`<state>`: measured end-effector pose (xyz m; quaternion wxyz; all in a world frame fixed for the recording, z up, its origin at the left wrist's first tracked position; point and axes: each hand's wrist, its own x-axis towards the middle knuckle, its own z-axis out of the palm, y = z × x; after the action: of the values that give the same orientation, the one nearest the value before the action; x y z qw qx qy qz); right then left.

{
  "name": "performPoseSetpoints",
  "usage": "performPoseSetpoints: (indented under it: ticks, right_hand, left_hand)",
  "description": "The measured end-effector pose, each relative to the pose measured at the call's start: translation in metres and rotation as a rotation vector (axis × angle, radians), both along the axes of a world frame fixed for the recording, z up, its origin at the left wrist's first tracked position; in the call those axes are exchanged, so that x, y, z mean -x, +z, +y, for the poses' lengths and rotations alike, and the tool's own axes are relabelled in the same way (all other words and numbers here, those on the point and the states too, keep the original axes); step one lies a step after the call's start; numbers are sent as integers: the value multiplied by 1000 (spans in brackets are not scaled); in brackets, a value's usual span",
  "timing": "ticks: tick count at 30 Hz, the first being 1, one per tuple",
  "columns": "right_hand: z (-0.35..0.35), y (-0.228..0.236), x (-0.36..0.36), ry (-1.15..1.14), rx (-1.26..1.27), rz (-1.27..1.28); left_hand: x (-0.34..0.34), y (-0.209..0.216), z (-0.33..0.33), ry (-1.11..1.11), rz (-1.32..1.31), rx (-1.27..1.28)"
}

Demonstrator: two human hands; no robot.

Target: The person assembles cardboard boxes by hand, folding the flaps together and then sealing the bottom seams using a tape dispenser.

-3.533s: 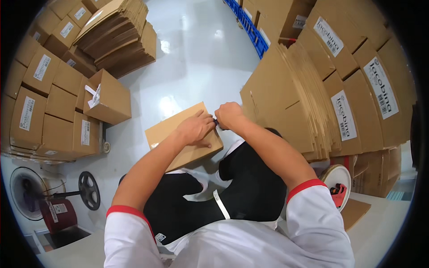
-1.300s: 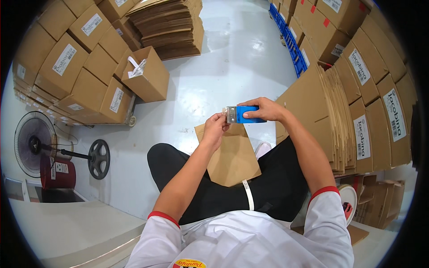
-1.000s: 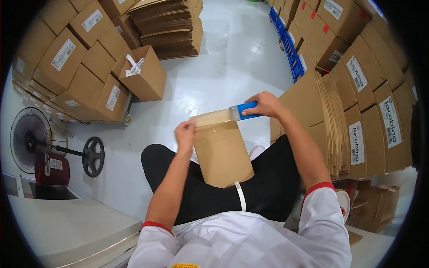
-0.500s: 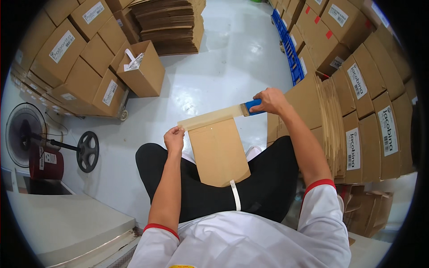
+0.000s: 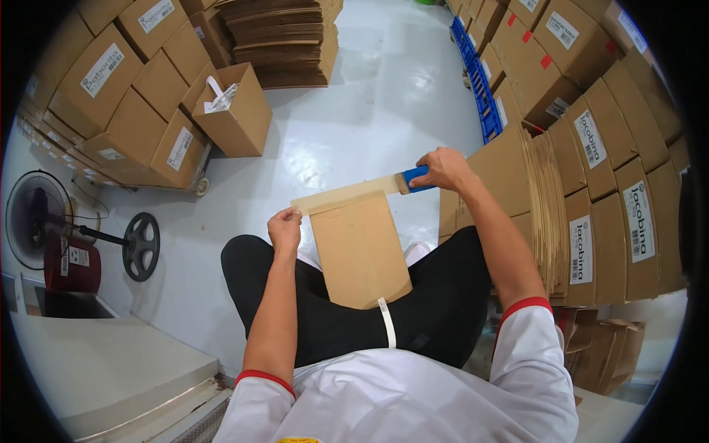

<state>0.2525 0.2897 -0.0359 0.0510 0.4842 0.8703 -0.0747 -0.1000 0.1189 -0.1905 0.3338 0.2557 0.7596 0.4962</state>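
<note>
A flat piece of brown cardboard rests on my lap between my thighs. Across its far edge runs a stretched strip of translucent packing tape, reaching past the cardboard on both sides. My left hand pinches the tape's free end, just left of the cardboard's far corner. Off to the right, my right hand is wrapped round a blue tape dispenser, from which the strip comes out. The palm side of the right hand is hidden.
Labelled cartons are piled at the left, beside an open carton. Flattened cardboard is stacked at the back, and more sheets stand by cartons on the right. A fan and a blue pallet flank the floor.
Almost nothing differs. Both hands keep their hold on the tape and the dispenser, and the whole view has shifted very slightly.
</note>
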Motion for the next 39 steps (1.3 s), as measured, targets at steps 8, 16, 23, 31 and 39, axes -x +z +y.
performPoseSetpoints:
  ticks: [8, 16, 23, 31, 39]
  right_hand:
    - [-3, -7, 12, -14, -19, -30]
    - [-23, -106, 45, -153, -41, -166]
    - [-45, -157, 57, -783, 283, 590]
    - [-65, -189, 66, -891, 441, 1036]
    - [-64, -148, 61, -546, 511, 1032]
  left_hand:
    - [-5, -8, 5, -3, 87, 98]
    - [-17, -29, 17, -117, 44, 68]
    - [-11, -25, 12, -32, -364, 11]
    - [-31, -16, 9, 109, -295, -38]
    - [-34, -19, 4, 26, -150, -25]
